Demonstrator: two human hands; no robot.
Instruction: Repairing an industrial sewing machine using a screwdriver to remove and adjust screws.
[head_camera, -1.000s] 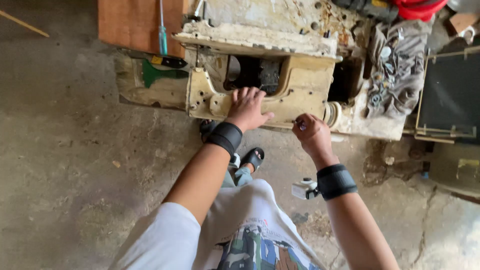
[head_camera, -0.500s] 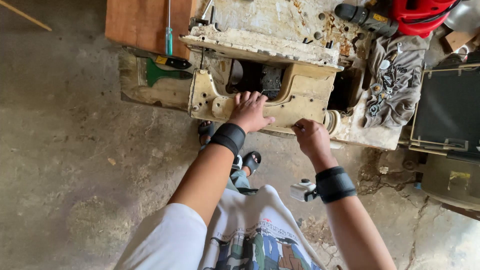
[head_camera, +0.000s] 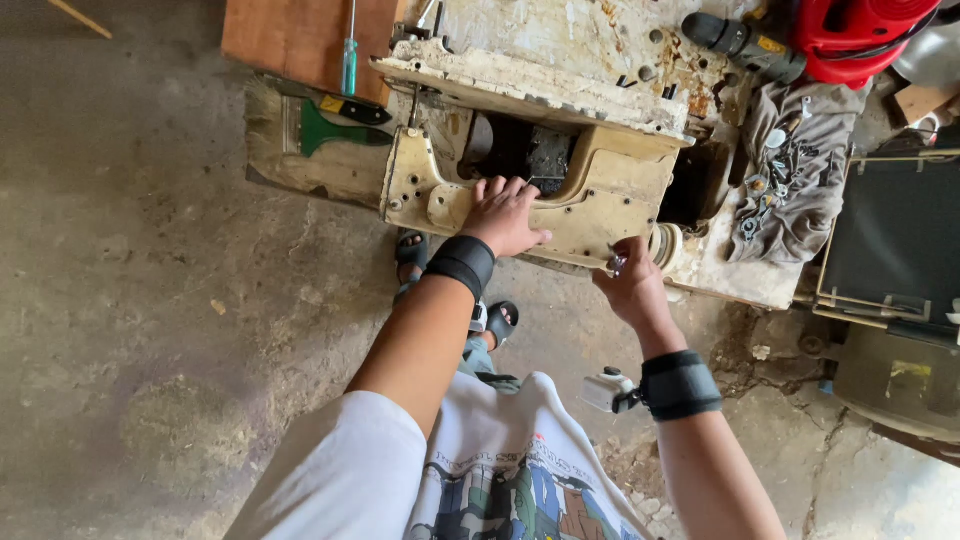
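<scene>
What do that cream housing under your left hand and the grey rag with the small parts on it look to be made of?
Cream housing: probably cast metal, painted cream; the paint is chipped and grimy, with rust stains on top. Grey rag: soft woven cloth, crumpled in folds, stained.

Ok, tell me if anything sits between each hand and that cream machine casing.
Nothing visible does. The left hand lies flat on the cream casing at the edge of its dark opening. The right hand is at the casing's lower edge, pinching a small metal part.
</scene>
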